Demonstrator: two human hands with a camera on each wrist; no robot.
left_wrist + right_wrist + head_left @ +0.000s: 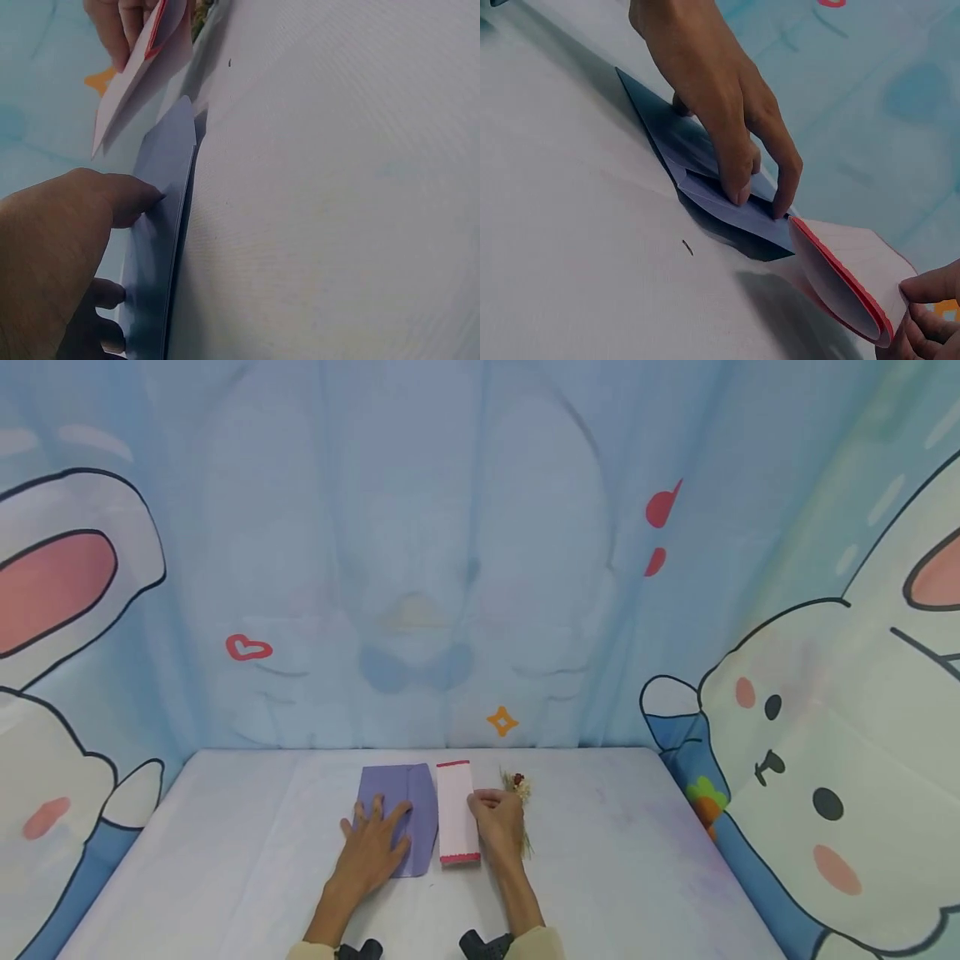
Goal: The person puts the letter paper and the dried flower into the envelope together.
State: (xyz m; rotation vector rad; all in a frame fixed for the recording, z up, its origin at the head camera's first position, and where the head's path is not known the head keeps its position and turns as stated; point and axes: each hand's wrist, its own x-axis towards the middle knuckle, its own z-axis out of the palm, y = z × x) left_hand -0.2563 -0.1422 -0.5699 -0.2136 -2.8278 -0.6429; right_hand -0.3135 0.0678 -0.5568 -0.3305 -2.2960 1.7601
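Observation:
A purple envelope (422, 839) lies on the white table, its flap side toward the right. My left hand (371, 852) rests on it with fingers spread, the fingertips pressing the paper. Just right of the envelope is a folded pale pink sheet (457, 810) with red edges at both ends. My right hand (500, 827) pinches this sheet by its right side. The right wrist view shows the folded sheet (855, 259) raised off the table, its layers bowed apart at the red-edged end, close beside the envelope (735, 217).
A small bunch of dried flowers (519, 785) lies right of the sheet, partly hidden behind my right hand. The white table (615, 860) extends to both sides. A blue curtain (420, 527) printed with rabbits hangs behind the table's far edge.

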